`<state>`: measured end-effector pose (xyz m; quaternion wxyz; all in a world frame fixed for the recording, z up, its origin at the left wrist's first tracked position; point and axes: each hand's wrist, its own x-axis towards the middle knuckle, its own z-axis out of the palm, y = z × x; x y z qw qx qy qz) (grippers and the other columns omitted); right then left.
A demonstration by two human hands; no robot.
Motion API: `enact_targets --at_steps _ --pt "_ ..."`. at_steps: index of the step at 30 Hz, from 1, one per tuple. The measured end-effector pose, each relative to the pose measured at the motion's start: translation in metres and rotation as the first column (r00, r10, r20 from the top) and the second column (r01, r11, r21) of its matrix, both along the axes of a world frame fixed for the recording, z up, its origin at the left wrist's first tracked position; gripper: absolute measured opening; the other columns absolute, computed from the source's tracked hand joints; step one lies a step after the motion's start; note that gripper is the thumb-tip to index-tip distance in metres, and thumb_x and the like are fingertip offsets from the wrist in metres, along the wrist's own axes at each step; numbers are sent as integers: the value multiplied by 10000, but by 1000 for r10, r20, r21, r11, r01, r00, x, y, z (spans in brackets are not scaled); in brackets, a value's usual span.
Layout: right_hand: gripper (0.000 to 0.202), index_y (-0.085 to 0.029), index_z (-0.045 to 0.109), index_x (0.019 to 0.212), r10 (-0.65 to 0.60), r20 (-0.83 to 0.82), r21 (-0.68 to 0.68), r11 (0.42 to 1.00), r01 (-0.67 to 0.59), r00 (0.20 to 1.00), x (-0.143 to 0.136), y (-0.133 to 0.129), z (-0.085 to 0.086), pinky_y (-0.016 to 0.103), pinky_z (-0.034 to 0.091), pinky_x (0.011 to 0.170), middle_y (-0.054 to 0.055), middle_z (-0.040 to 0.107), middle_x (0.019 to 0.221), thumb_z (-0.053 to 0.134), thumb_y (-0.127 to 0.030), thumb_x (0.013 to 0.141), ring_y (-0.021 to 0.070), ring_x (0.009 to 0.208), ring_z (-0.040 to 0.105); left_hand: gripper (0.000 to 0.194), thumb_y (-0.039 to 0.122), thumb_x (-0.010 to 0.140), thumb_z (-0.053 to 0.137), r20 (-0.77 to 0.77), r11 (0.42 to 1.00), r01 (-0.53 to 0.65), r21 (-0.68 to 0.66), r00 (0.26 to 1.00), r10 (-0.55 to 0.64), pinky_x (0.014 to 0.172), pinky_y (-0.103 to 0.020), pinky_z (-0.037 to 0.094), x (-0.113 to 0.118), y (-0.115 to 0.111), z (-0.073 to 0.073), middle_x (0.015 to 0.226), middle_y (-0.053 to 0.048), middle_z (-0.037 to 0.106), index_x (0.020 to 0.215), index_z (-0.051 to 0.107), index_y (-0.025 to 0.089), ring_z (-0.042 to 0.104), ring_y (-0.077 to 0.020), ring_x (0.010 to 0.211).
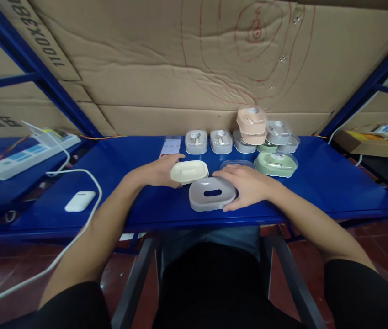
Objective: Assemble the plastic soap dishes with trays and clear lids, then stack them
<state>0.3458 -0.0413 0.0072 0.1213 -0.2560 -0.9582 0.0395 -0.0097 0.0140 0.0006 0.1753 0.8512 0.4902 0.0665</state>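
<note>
My left hand (162, 171) grips the left end of a cream oval dish (189, 172), its thumb and fingers round the edge. My right hand (245, 185) is closed round the right end of a grey oval piece (210, 194) with a dark slot in its top. The grey piece rests near the table's front edge, just in front of the cream dish. Behind my right hand lies a clear lid (236, 163), partly hidden by the hand. A green box with a clear lid (276, 164) stands to the right of that hand.
Grey boxes (196, 141), pink stacked boxes (251, 121) and more grey ones line the back of the blue table (327, 183). A phone (171, 146) lies behind my left hand. A white case (80, 201) and white cable (94, 208) are at left, beyond them a power strip (29, 155).
</note>
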Motion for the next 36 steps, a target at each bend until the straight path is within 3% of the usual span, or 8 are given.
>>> enact_targets --at_steps 5,10,16,23,27,31,34,36 --pt "1116 -147 613 1613 -23 47 23 999 22 999 -3 -3 -1 524 615 945 200 770 1270 864 -876 806 411 1170 751 1207 535 657 904 5 1000 2 -1 1000 -2 1246 -585 488 1 -2 2 1641 -270 616 1706 458 136 574 -488 1539" --pt "842 -172 659 1553 -141 -125 20 989 144 982 21 19 7 594 610 1089 213 744 1398 728 -782 978 424 1291 722 1169 555 686 883 -5 1000 11 -4 1000 -11 1265 -586 483 3 -5 5 1596 -234 668 1706 472 158 605 -478 1524" --pt "1089 -187 549 1701 -308 56 -108 944 312 950 59 49 7 668 514 1281 216 586 1714 948 -632 791 495 1563 583 1195 570 689 867 -9 1000 25 5 1000 -25 1299 -605 454 2 -3 5 1645 -274 620 1712 449 117 573 -485 1559" --pt "1087 -189 532 1713 -351 143 -153 916 371 925 53 54 -4 607 601 1179 218 699 1596 919 -677 821 474 1418 701 1206 598 682 865 -19 1000 27 -8 999 -27 1269 -578 480 2 -2 6 1610 -234 656 1721 445 152 595 -476 1531" --pt "1022 -191 544 1678 -404 -71 -10 914 404 912 49 45 3 658 601 1138 239 682 1582 898 -658 840 500 1370 706 1196 584 680 881 5 1000 20 -1 1000 -20 1246 -592 488 3 -2 5 1609 -239 660 1715 460 157 603 -491 1522" --pt "982 -184 487 1701 -223 -255 22 972 236 941 26 22 7 670 592 1138 257 644 1606 807 -689 922 481 1386 686 1135 589 695 895 26 999 32 13 999 -32 1217 -571 507 2 -2 3 1579 -225 687 1682 514 182 629 -479 1494" --pt "952 -180 489 1693 -48 -228 5 999 51 972 -1 4 2 630 599 1137 241 681 1552 796 -677 941 446 1374 692 1082 588 719 892 36 998 54 34 998 -55 1203 -564 513 0 -1 1 1560 -202 707 1670 532 217 633 -463 1487" --pt "969 -161 509 1680 -16 -178 9 1000 18 984 -15 -4 -4 618 605 1124 242 704 1503 815 -687 925 444 1349 703 1102 573 713 895 36 998 42 39 998 -44 1213 -575 502 -1 -1 -1 1595 -221 682 1681 520 203 608 -474 1513"
